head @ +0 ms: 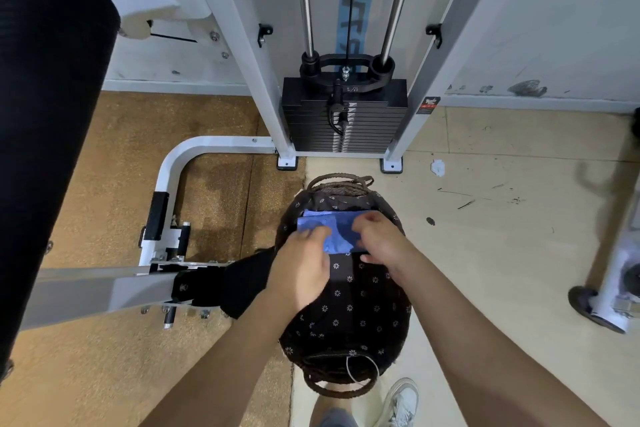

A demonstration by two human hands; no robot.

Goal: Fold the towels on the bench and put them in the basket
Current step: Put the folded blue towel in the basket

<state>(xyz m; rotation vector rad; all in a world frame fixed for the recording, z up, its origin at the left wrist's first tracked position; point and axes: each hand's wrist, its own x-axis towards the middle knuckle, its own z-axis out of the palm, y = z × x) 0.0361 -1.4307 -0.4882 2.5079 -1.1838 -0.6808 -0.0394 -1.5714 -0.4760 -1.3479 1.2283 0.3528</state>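
Note:
A folded blue towel (pixel 334 230) lies in the far half of the woven basket (pixel 341 388), which has a dark flower-print lining and stands on the floor in front of me. My left hand (pixel 303 263) rests flat on the towel's near left part, fingers extended. My right hand (pixel 379 239) holds the towel's right edge, fingers curled over the top and thumb under the near corner. A dark cloth (pixel 242 279) hangs off the bench end just left of the basket.
The black padded bench (pixel 41 149) runs down the left side on a white frame (pixel 104 288). A weight stack machine (pixel 344 118) stands behind the basket. My shoe (pixel 401 400) is beside the basket's near handle. Another machine base (pixel 613 298) sits at the right.

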